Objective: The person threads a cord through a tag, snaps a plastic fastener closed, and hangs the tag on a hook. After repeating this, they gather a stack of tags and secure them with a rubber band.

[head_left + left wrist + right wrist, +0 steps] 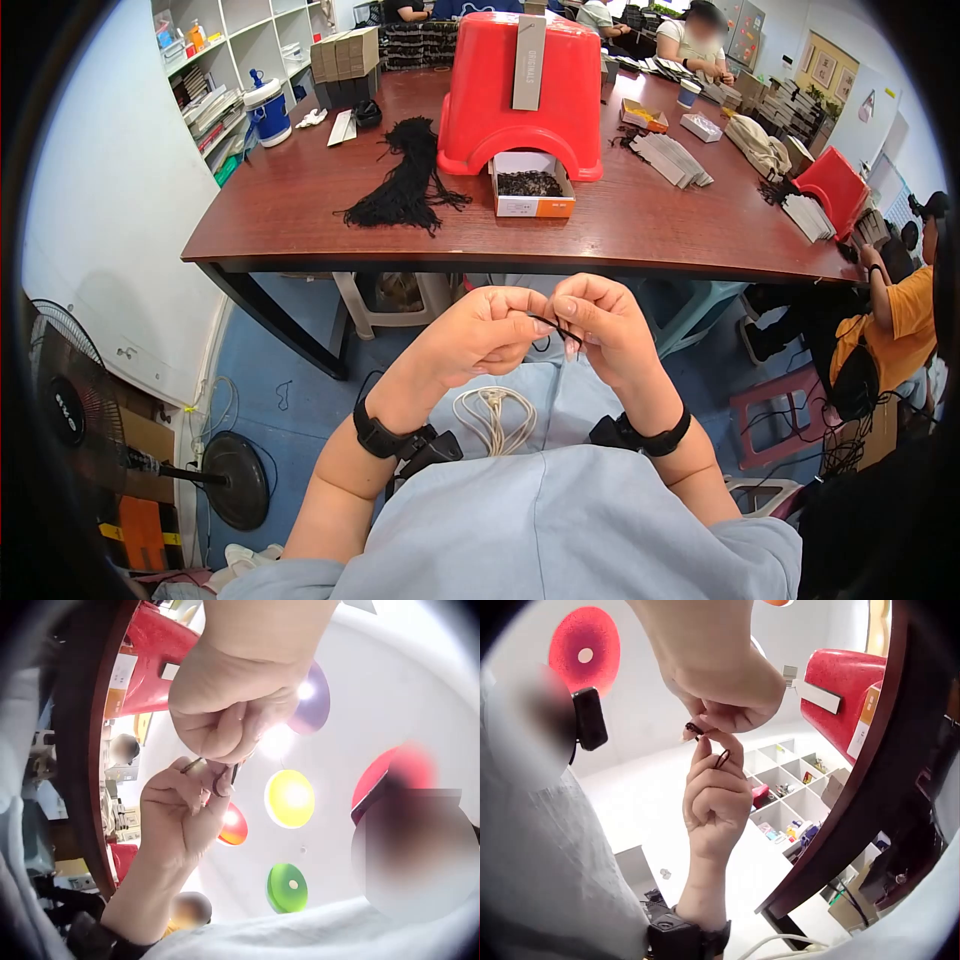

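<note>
Above the lap, the left hand [480, 335] pinches a thin black cord [545, 321] between thumb and forefinger. The right hand [605, 325] grips the same cord close beside it, and the fingertips of both nearly meet. In the left wrist view, a dark loop [219, 784] shows at the fingers of the right hand [176, 817]. From the right wrist, a small cord loop [723, 758] stands out by the curled fingers of the left hand [718, 799], and a dark bunched bit [694, 729] lies at the right hand's fingertips.
A coiled pale cable [495, 420] lies on the lap. On the table [300, 215] ahead are a bundle of black cords [405, 175], a red stool [520, 90] and a box of small dark pieces [533, 205]. A fan [235, 480] stands at left; people sit around.
</note>
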A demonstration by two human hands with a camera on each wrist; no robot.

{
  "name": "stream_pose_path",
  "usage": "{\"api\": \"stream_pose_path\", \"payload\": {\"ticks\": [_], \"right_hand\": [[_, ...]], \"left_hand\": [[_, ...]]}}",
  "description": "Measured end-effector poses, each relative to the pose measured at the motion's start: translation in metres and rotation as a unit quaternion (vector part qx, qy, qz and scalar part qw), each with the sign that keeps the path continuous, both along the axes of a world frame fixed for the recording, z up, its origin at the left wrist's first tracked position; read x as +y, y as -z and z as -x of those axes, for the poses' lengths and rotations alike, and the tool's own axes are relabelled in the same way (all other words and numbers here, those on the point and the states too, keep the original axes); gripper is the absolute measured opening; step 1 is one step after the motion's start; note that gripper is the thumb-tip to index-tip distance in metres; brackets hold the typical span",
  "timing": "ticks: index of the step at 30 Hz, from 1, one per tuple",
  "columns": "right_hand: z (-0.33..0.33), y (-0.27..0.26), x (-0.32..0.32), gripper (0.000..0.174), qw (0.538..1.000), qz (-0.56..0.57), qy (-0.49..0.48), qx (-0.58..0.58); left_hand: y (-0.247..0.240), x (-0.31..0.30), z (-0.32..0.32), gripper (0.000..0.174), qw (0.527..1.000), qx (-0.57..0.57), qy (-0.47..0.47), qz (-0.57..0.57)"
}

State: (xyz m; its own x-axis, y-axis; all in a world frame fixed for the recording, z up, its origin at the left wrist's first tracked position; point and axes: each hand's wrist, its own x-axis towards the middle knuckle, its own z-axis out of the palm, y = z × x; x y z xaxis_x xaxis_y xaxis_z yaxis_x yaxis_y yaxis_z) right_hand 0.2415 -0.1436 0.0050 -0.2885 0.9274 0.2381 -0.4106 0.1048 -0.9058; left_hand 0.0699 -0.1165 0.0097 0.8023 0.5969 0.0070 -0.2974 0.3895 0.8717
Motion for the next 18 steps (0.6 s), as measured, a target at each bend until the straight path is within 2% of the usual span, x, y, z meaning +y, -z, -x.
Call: {"api": "stream_pose_path", "payload": {"ticks": [5, 8, 10, 11, 13, 14, 16, 17, 18], "right_hand": [[0.0, 0.0, -0.001, 0.014, 0.991, 0.076, -0.106, 0.042], [0.001, -0.004, -0.001, 0.014, 0.986, 0.086, -0.127, 0.063], [0.0, -0.004, 0.001, 0.014, 0.988, 0.074, -0.121, 0.062], [-0.001, -0.005, 0.002, 0.014, 0.99, 0.062, -0.114, 0.063], [-0.007, -0.007, 0.004, 0.014, 0.987, 0.071, -0.123, 0.069], [-0.01, -0.008, 0.004, 0.015, 0.99, 0.046, -0.12, 0.065], [-0.014, -0.009, 0.006, 0.019, 0.992, 0.021, -0.112, 0.05], [-0.013, -0.01, 0.007, 0.019, 0.992, 0.021, -0.112, 0.05], [-0.013, -0.011, 0.008, 0.019, 0.995, 0.03, -0.087, 0.024]], "left_hand": [[0.002, -0.001, -0.001, 0.009, 0.999, 0.019, -0.003, -0.03], [0.01, 0.001, -0.002, 0.009, 0.999, -0.039, 0.013, -0.01], [0.016, 0.001, -0.004, 0.009, 0.99, -0.126, 0.017, 0.053], [0.016, 0.0, -0.004, 0.009, 0.99, -0.127, 0.017, 0.053], [0.012, -0.005, -0.006, 0.007, 0.991, -0.108, -0.074, -0.029], [0.01, -0.008, -0.006, 0.007, 0.991, -0.109, -0.074, -0.028], [0.005, -0.015, -0.007, 0.006, 0.983, -0.02, -0.146, -0.107], [0.005, -0.017, -0.009, 0.006, 0.983, -0.02, -0.147, -0.107], [0.005, -0.018, -0.01, 0.006, 0.969, 0.011, -0.188, -0.161]]}}
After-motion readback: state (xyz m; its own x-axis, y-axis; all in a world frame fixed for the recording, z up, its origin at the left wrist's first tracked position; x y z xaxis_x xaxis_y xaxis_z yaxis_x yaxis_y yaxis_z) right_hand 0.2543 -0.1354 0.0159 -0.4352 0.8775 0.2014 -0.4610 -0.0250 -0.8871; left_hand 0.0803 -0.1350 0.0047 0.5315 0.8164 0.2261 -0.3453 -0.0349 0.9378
